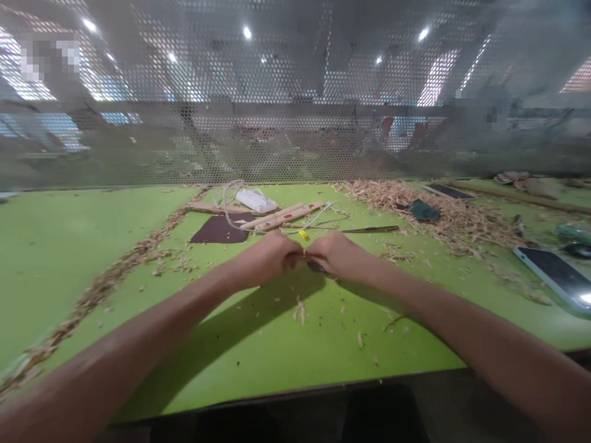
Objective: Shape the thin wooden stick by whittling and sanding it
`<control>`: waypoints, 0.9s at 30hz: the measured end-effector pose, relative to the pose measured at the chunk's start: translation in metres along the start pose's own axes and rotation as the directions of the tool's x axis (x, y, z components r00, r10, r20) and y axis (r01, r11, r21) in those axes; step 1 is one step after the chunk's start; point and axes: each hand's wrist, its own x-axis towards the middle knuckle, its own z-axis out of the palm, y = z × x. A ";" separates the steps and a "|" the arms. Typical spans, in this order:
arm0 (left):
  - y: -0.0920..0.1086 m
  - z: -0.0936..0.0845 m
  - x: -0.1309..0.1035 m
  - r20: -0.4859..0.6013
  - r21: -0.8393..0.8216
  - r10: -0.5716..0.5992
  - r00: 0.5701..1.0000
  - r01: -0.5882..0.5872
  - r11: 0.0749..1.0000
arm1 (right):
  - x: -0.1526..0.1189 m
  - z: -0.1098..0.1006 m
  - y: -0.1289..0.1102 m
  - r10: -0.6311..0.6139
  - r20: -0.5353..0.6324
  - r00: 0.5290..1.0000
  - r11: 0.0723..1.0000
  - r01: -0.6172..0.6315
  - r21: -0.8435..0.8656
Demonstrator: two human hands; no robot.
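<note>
My left hand point(276, 252) and my right hand point(336, 251) meet above the green table, fingers closed and nearly touching. A thin reddish-brown bit shows between the fingertips, too small to name. Under my right fingers a small dark, flat piece point(316, 266) sticks out; its kind is unclear. Just behind the hands lie pale wooden sticks point(289, 215) with red marks and a white cable with a yellow tag point(303, 235). A slim dark tool point(372, 229) rests beyond my right hand. A dark brown sheet point(220, 228), like sandpaper, lies beyond my left hand.
A white power strip or adapter point(257, 200) sits at the back. Wood shavings point(392, 200) are heaped at back right, with a dark green cloth-like piece point(423, 210). A phone point(556, 277) lies at right. Chips line a table seam point(104, 286). A perforated screen point(295, 141) stands behind.
</note>
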 end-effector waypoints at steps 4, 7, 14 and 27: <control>0.009 0.015 -0.003 0.065 0.205 0.159 0.985 -0.169 0.964 | -0.004 -0.016 0.007 0.107 0.315 0.943 0.872 -0.241 0.425; 0.014 0.015 -0.005 0.072 0.363 0.278 0.958 -0.284 0.887 | -0.005 -0.023 0.012 0.082 0.442 0.893 0.741 -0.351 0.573; 0.003 -0.003 -0.007 -0.070 0.619 0.402 0.913 -0.276 0.735 | -0.005 -0.027 0.019 0.223 0.233 0.947 0.681 -0.322 0.658; -0.006 -0.012 -0.005 -0.126 0.127 0.168 0.978 -0.152 0.980 | -0.004 -0.013 0.006 -0.035 -0.067 0.997 0.997 0.030 -0.073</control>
